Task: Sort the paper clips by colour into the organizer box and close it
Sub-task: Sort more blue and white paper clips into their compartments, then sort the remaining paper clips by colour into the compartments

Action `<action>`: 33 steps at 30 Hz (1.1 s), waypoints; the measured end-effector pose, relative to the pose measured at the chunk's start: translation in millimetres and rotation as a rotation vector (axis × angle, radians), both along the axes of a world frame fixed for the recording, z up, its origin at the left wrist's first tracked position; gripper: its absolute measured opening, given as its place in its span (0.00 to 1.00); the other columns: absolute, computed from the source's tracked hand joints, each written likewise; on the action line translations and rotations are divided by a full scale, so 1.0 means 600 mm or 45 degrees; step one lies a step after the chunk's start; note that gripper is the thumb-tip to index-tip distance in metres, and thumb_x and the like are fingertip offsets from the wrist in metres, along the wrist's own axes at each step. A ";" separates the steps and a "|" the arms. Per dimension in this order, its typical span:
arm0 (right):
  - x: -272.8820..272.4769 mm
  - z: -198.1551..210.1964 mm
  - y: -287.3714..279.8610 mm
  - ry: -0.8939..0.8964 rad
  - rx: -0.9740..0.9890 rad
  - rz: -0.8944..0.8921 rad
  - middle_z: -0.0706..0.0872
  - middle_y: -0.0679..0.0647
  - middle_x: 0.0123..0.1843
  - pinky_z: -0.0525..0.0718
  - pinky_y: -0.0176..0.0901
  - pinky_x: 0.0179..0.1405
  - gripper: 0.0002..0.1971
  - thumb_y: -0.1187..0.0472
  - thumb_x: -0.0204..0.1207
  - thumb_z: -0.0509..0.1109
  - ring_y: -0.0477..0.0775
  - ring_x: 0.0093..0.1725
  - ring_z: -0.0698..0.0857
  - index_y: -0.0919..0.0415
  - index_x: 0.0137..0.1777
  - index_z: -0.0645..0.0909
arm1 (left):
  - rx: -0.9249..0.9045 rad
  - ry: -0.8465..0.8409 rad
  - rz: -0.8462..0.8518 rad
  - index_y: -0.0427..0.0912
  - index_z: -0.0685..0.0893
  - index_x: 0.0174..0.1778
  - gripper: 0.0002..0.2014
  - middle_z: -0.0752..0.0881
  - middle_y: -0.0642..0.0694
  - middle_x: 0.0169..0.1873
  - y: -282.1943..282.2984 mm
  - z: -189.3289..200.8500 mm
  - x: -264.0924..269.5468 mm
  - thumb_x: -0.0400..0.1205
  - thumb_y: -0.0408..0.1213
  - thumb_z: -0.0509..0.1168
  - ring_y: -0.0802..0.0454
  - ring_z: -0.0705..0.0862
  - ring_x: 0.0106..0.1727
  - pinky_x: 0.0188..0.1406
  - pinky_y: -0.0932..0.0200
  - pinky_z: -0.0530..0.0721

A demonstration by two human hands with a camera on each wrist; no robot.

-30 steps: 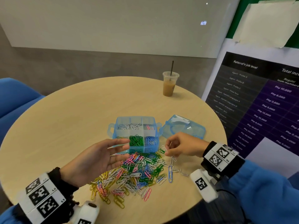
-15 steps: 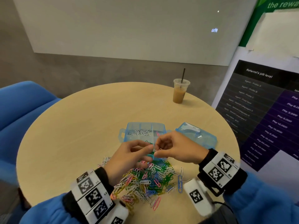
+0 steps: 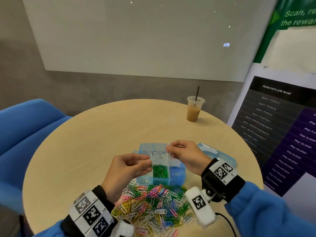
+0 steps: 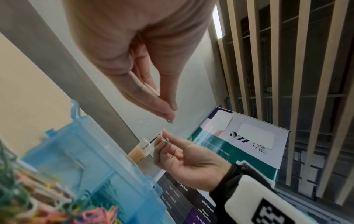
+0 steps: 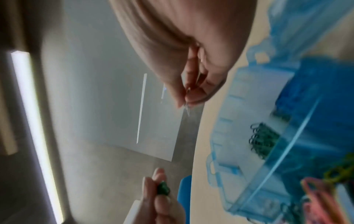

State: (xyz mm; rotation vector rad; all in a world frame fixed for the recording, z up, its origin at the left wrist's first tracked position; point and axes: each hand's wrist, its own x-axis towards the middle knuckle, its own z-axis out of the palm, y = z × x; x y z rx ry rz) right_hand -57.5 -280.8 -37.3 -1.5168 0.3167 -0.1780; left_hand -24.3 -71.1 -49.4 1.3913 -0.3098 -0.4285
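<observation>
Presently the left hand [image 3: 127, 170] pinches a green wire paper clip [image 4: 170, 121] directly above the green compartment of the translucent blue plastic organizer box [image 3: 177, 179]; the right hand [image 3: 185, 155] pinches a white clip [image 3: 168, 153] over the box's far row.

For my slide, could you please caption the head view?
Left hand pinches a green clip, right hand a white one, above the open organizer box.

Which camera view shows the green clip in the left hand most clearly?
The right wrist view: the green clip sits large between the left hand fingertips. In the left wrist view only its tip shows; the head view barely shows it.
</observation>
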 end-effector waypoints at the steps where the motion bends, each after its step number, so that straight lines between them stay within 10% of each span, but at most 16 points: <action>1: 0.013 -0.003 0.002 -0.011 0.114 -0.084 0.83 0.57 0.38 0.82 0.31 0.35 0.04 0.71 0.75 0.74 0.46 0.32 0.81 0.68 0.42 0.81 | -0.002 0.003 0.000 0.31 0.89 0.49 0.09 0.91 0.32 0.39 0.003 0.001 0.004 0.73 0.28 0.74 0.46 0.91 0.39 0.39 0.65 0.87; 8: 0.044 -0.011 0.022 0.036 0.062 -0.074 0.89 0.63 0.54 0.87 0.36 0.52 0.04 0.65 0.78 0.73 0.55 0.54 0.90 0.65 0.49 0.86 | -0.043 0.046 -0.032 0.31 0.89 0.51 0.14 0.91 0.33 0.43 0.019 0.007 0.024 0.70 0.30 0.75 0.44 0.92 0.45 0.41 0.64 0.89; 23: -0.087 0.010 -0.046 0.108 -0.350 0.172 0.92 0.61 0.51 0.88 0.42 0.56 0.13 0.59 0.80 0.71 0.53 0.52 0.91 0.69 0.53 0.87 | -0.007 0.031 -0.110 0.33 0.86 0.59 0.14 0.92 0.39 0.50 -0.003 0.002 0.010 0.78 0.24 0.70 0.45 0.91 0.52 0.47 0.64 0.88; 28: -0.134 0.013 -0.065 0.183 -1.040 0.285 0.91 0.53 0.42 0.83 0.31 0.36 0.06 0.57 0.79 0.73 0.47 0.40 0.88 0.59 0.48 0.88 | 0.430 -0.212 -0.435 0.48 0.82 0.68 0.21 0.86 0.45 0.63 -0.035 0.024 0.018 0.79 0.32 0.72 0.54 0.86 0.63 0.59 0.61 0.85; 33: -0.173 0.004 -0.078 0.292 -1.483 0.522 0.88 0.45 0.44 0.80 0.32 0.40 0.05 0.60 0.74 0.76 0.43 0.40 0.85 0.49 0.41 0.85 | 0.651 -0.401 -0.596 0.59 0.78 0.72 0.24 0.74 0.57 0.75 -0.050 0.032 0.010 0.80 0.39 0.71 0.54 0.73 0.76 0.76 0.50 0.72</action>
